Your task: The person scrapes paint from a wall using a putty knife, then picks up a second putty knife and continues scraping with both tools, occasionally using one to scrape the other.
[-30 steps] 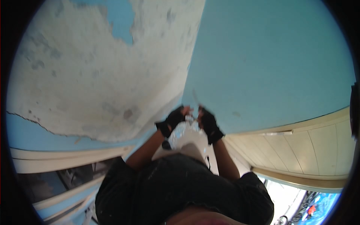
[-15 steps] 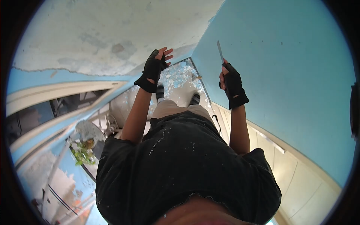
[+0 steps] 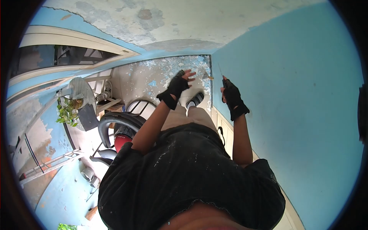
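Note:
My right hand (image 3: 232, 96), in a black fingerless glove, is wrapped round a scraper with a thin metal blade (image 3: 220, 69). The blade points up and away beside the blue wall (image 3: 283, 96); its grip is hidden in my fist. My left hand (image 3: 178, 86), gloved the same way, hangs over the floor with its fingers apart and nothing in them. Beyond it, paint flakes (image 3: 153, 82) litter the floor, and a small tool with a grey triangular blade (image 3: 206, 75) lies near the corner.
Ahead, the far wall (image 3: 184, 28) has bare, patchy plaster. To the left are a round glass table (image 3: 82, 86) with a potted plant (image 3: 68, 111), a black-framed chair (image 3: 105, 128) and a ladder (image 3: 53, 165). A window frame (image 3: 82, 36) runs along the left wall.
My view has swung, bringing the chair and ladder into sight at left. The left hand has moved lower and right in view; the right hand, still holding the scraper, is slightly lower.

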Demonstrator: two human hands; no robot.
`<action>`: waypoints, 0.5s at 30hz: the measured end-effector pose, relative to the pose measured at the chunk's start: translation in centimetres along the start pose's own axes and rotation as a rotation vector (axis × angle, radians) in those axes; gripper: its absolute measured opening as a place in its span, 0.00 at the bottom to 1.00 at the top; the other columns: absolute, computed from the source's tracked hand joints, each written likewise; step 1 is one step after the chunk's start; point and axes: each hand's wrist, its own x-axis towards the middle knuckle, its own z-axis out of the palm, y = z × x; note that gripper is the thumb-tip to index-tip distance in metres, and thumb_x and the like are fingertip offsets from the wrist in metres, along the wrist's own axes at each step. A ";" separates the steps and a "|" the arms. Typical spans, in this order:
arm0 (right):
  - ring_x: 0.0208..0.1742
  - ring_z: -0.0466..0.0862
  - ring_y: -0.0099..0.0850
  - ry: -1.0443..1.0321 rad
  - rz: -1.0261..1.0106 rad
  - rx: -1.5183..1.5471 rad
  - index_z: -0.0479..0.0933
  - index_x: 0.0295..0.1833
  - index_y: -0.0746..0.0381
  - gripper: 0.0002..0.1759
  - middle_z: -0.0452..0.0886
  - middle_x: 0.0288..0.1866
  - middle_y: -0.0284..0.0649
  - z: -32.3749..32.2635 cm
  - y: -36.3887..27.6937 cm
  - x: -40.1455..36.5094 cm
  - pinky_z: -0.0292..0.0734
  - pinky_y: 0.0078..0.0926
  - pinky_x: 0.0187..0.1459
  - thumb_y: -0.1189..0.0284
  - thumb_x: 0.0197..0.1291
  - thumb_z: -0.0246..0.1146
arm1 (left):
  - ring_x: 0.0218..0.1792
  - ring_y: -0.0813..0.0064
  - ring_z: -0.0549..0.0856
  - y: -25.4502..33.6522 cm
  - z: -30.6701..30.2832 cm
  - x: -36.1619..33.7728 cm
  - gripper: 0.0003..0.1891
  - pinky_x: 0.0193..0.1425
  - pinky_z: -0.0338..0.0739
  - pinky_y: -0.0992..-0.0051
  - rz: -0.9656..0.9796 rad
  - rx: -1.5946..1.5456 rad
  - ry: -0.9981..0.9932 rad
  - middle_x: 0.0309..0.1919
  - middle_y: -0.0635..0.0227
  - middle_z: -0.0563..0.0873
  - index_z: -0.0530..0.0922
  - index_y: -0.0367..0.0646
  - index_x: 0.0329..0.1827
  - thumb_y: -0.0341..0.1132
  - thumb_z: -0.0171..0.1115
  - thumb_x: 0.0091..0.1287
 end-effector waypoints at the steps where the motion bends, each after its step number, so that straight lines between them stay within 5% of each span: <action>1: 0.14 0.66 0.19 -0.034 0.008 -0.026 0.62 0.72 0.52 0.33 0.67 0.17 0.30 0.9 0.3 0.6 0.64 0.21 0.16 0.77 0.59 0.56 | 0.57 0.65 0.77 -1.6 -0.5 0.7 0.30 0.50 0.75 0.64 -0.040 -0.016 -0.008 0.63 0.65 0.76 0.64 0.46 0.67 0.54 0.54 0.69; 2: 0.14 0.69 0.21 0.016 -0.304 -0.445 0.62 0.72 0.53 0.33 0.70 0.18 0.32 1.7 4.0 3.1 0.66 0.24 0.17 0.77 0.60 0.56 | 0.57 0.66 0.77 -2.1 0.2 0.7 0.30 0.51 0.74 0.61 -0.122 -0.028 0.036 0.63 0.66 0.75 0.64 0.46 0.65 0.56 0.55 0.67; 3: 0.21 0.73 0.20 -0.008 -0.256 -0.401 0.63 0.71 0.53 0.31 0.74 0.24 0.32 3.1 4.1 3.6 0.70 0.22 0.23 0.76 0.61 0.55 | 0.57 0.68 0.77 -2.6 0.6 1.1 0.30 0.51 0.73 0.59 -0.196 -0.086 0.039 0.61 0.68 0.77 0.65 0.47 0.64 0.57 0.56 0.67; 5: 0.29 0.73 0.17 -0.101 -0.474 -0.183 0.65 0.70 0.54 0.29 0.75 0.31 0.32 6.2 3.6 4.4 0.71 0.20 0.30 0.76 0.61 0.55 | 0.51 0.69 0.80 -4.4 0.9 3.1 0.29 0.45 0.76 0.65 -0.311 -0.279 0.033 0.56 0.67 0.79 0.65 0.47 0.64 0.55 0.55 0.68; 7: 0.37 0.74 0.18 -0.452 -0.162 0.023 0.67 0.68 0.56 0.26 0.78 0.39 0.33 9.0 6.9 8.7 0.73 0.19 0.38 0.76 0.63 0.55 | 0.43 0.69 0.83 -6.3 1.0 5.9 0.23 0.38 0.79 0.71 -0.338 -0.389 0.047 0.51 0.64 0.81 0.69 0.45 0.58 0.51 0.55 0.70; 8: 0.41 0.76 0.19 -0.478 -0.168 -0.015 0.70 0.64 0.60 0.21 0.79 0.44 0.34 9.9 7.7 10.1 0.74 0.17 0.44 0.75 0.66 0.54 | 0.40 0.69 0.84 -9.2 -1.2 8.4 0.16 0.35 0.81 0.73 -0.323 -0.433 -0.153 0.50 0.60 0.82 0.72 0.43 0.51 0.46 0.54 0.71; 9: 0.41 0.76 0.19 -0.496 -0.167 -0.035 0.70 0.64 0.60 0.21 0.79 0.44 0.34 11.2 10.3 12.4 0.74 0.17 0.44 0.75 0.66 0.54 | 0.40 0.69 0.84 -9.9 -1.5 9.9 0.16 0.35 0.81 0.73 -0.307 -0.455 -0.145 0.50 0.60 0.82 0.72 0.43 0.51 0.46 0.54 0.71; 12: 0.52 0.78 0.30 -0.384 -0.083 0.206 0.71 0.61 0.65 0.17 0.80 0.52 0.36 14.0 18.3 21.7 0.72 0.24 0.57 0.72 0.71 0.47 | 0.38 0.67 0.84 -14.0 -4.5 17.3 0.12 0.39 0.81 0.68 -0.171 -0.499 0.122 0.43 0.59 0.83 0.73 0.41 0.46 0.41 0.53 0.72; 14: 0.55 0.79 0.35 -0.280 -0.099 0.100 0.73 0.60 0.63 0.18 0.80 0.55 0.39 13.9 21.1 24.9 0.72 0.29 0.58 0.67 0.70 0.48 | 0.36 0.64 0.84 -24.5 -9.1 25.1 0.10 0.43 0.81 0.64 0.107 -0.381 0.073 0.35 0.58 0.84 0.73 0.38 0.46 0.36 0.52 0.71; 15: 0.56 0.79 0.38 -0.165 -0.254 -0.409 0.73 0.60 0.61 0.21 0.80 0.54 0.46 12.6 11.7 20.3 0.73 0.31 0.57 0.61 0.68 0.49 | 0.34 0.63 0.84 -18.9 -6.0 23.0 0.09 0.45 0.81 0.65 -0.092 -0.528 0.126 0.27 0.60 0.81 0.72 0.38 0.46 0.35 0.52 0.72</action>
